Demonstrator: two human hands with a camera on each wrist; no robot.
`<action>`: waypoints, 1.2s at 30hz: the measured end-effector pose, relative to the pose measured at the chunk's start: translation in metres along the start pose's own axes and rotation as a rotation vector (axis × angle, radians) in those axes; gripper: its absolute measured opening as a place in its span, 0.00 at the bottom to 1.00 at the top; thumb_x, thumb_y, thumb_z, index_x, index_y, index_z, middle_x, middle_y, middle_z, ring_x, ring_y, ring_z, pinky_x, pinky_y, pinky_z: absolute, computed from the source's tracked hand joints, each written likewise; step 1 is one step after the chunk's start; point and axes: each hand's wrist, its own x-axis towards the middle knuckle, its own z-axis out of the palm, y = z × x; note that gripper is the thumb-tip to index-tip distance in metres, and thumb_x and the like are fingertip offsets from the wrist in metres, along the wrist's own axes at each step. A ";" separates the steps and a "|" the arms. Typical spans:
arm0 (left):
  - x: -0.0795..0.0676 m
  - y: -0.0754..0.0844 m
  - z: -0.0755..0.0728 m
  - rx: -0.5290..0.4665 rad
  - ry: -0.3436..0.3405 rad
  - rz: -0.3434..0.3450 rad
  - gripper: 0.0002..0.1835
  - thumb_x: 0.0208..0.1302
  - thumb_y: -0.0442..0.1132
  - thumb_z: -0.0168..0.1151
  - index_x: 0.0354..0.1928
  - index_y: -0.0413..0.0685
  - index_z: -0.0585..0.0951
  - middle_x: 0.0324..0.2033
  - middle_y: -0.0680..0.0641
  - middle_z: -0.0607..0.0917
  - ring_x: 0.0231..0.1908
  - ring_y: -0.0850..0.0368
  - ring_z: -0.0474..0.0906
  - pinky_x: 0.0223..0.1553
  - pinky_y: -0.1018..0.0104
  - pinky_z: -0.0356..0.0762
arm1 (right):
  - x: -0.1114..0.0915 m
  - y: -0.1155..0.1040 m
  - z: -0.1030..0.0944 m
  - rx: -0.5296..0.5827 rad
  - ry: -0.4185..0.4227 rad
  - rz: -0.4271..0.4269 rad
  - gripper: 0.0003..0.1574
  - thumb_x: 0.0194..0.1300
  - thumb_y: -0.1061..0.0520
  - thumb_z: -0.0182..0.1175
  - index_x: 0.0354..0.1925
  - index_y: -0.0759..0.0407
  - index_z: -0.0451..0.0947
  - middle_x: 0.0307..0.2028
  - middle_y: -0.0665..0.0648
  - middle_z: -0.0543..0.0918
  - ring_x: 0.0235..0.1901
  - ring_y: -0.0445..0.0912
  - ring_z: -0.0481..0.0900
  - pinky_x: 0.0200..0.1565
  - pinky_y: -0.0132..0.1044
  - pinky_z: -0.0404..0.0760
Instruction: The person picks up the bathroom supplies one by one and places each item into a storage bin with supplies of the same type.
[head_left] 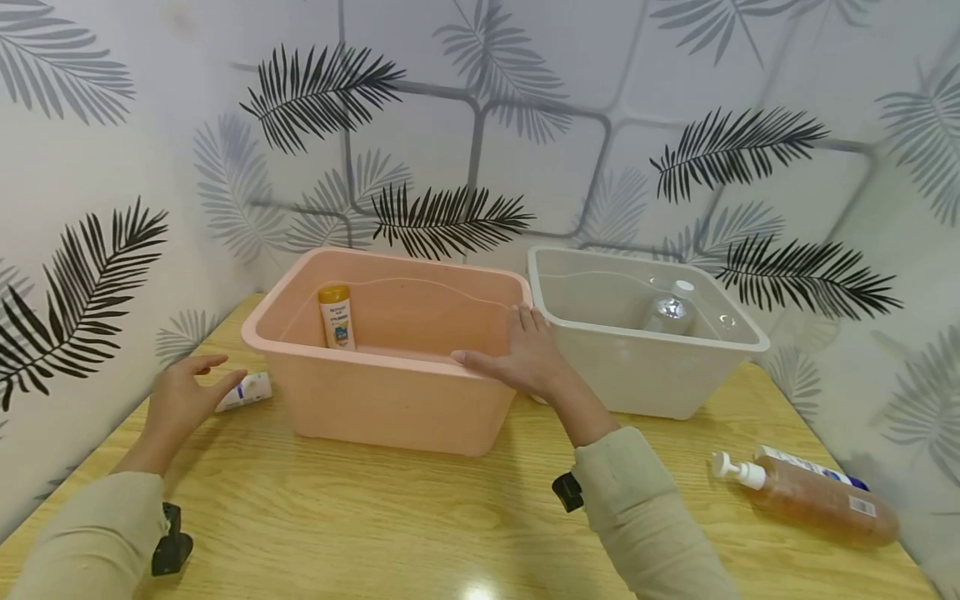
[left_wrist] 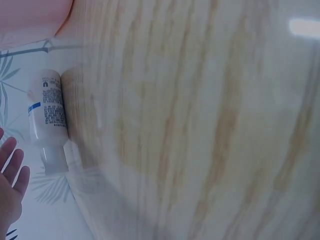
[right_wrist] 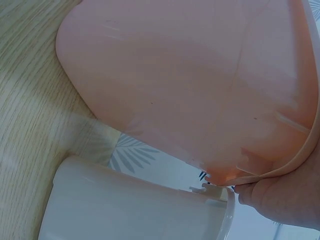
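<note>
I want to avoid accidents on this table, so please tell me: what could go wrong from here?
The white bottle lies on its side near the left hand, so a clumsy touch might roll it away. The right hand rests on the rim of the pink plastic tub; pushing could slide it against the grey tub close beside. The amber pump bottle also lies on its side and might leak if not sealed well.

Left of frame centre, a peach rectangular plastic tub (head_left: 397,408) stands between a white cylindrical plastic bottle (head_left: 251,392) and, centre-right, a grey rectangular plastic tub (head_left: 630,371).
</note>
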 end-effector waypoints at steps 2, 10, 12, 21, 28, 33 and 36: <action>0.001 -0.003 -0.001 0.014 -0.015 -0.006 0.27 0.61 0.47 0.61 0.51 0.27 0.76 0.46 0.25 0.77 0.46 0.31 0.72 0.43 0.39 0.72 | 0.000 0.000 0.000 0.003 0.003 -0.001 0.68 0.54 0.26 0.52 0.71 0.67 0.35 0.72 0.69 0.37 0.72 0.59 0.33 0.72 0.51 0.38; 0.003 -0.006 -0.003 0.054 -0.104 -0.023 0.31 0.61 0.50 0.60 0.52 0.26 0.74 0.49 0.23 0.75 0.48 0.27 0.71 0.44 0.38 0.72 | 0.000 0.001 -0.001 0.001 0.012 -0.003 0.68 0.54 0.27 0.52 0.71 0.68 0.35 0.72 0.69 0.38 0.72 0.59 0.34 0.72 0.51 0.37; 0.003 -0.006 -0.004 0.067 -0.127 -0.021 0.31 0.61 0.50 0.60 0.52 0.25 0.74 0.50 0.23 0.74 0.48 0.26 0.71 0.43 0.38 0.72 | 0.000 0.001 -0.001 0.000 0.010 -0.002 0.68 0.54 0.27 0.52 0.71 0.68 0.35 0.72 0.70 0.38 0.72 0.60 0.34 0.72 0.52 0.38; 0.001 -0.010 -0.007 0.136 -0.237 -0.031 0.35 0.61 0.52 0.58 0.54 0.22 0.71 0.51 0.22 0.72 0.46 0.26 0.73 0.42 0.39 0.73 | 0.000 0.000 -0.001 0.002 0.001 0.000 0.69 0.54 0.27 0.52 0.71 0.68 0.35 0.72 0.69 0.38 0.72 0.60 0.33 0.71 0.53 0.37; 0.000 -0.014 -0.006 0.149 -0.276 -0.043 0.35 0.61 0.51 0.59 0.54 0.21 0.71 0.51 0.22 0.72 0.49 0.25 0.71 0.44 0.38 0.73 | -0.001 0.000 0.000 0.006 0.003 -0.004 0.68 0.54 0.27 0.53 0.71 0.68 0.35 0.72 0.69 0.38 0.72 0.60 0.33 0.71 0.52 0.37; 0.000 -0.016 -0.005 0.162 -0.282 -0.031 0.33 0.61 0.49 0.60 0.52 0.21 0.72 0.48 0.22 0.74 0.48 0.25 0.72 0.44 0.39 0.73 | -0.001 0.001 0.000 -0.002 0.004 -0.010 0.68 0.54 0.27 0.52 0.71 0.69 0.35 0.72 0.70 0.38 0.72 0.60 0.33 0.72 0.52 0.38; 0.000 -0.017 -0.004 0.157 -0.286 -0.029 0.32 0.60 0.48 0.61 0.51 0.20 0.72 0.46 0.22 0.76 0.45 0.27 0.74 0.41 0.41 0.74 | -0.001 0.000 0.000 -0.003 0.003 -0.006 0.68 0.54 0.27 0.52 0.71 0.69 0.35 0.72 0.70 0.38 0.72 0.60 0.33 0.72 0.52 0.37</action>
